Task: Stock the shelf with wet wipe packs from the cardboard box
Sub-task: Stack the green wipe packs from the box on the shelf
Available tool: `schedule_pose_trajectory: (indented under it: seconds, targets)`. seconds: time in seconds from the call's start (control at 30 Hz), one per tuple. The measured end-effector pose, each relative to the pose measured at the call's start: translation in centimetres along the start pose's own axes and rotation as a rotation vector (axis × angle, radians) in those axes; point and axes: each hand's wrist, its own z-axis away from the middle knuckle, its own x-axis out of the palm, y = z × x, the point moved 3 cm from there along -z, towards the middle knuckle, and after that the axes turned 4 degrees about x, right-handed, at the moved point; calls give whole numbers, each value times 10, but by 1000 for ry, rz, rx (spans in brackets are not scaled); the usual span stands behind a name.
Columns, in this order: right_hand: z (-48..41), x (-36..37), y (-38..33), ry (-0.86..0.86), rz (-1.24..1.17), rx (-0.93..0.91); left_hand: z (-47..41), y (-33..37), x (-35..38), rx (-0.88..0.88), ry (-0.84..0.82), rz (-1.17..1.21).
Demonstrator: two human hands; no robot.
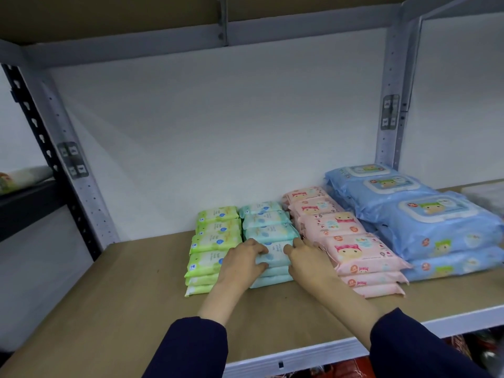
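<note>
Both hands are gripping the front top pale teal wet wipe pack [275, 253] on the brown board shelf [136, 296]: left hand [241, 261] fingers curling around its 9 o'clock edge, right hand [306, 257] at 3 o'clock (green packs [210, 241] lying just beside)

1. One head-worn wide-angle view, looking forward and slightly down into a shelf [136, 309] bay at close range.
2. Back wall [218, 132] fills the centre; the upper shelf's underside crosses the frame's top.
</note>
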Motion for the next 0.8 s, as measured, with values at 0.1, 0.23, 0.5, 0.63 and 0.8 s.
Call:
schedule_pose_trajectory:
  seconds: [0.1,0.23,0.5,0.63,0.8]
  targets:
    - [3,2,0,14,-16,6,2,-1,1,12,3,15]
    - [5,4,-2,6,-11,20,2,-1,1,20,7,26]
    - [4,4,-2,11,-10,26,4,-1,3,19,8,26]
    - [4,2,-2,19,-26,12,4,0,1,13,11,-2]
    - [7,-6,-3,25,-43,1,5,3,-6,-10,7,-16]
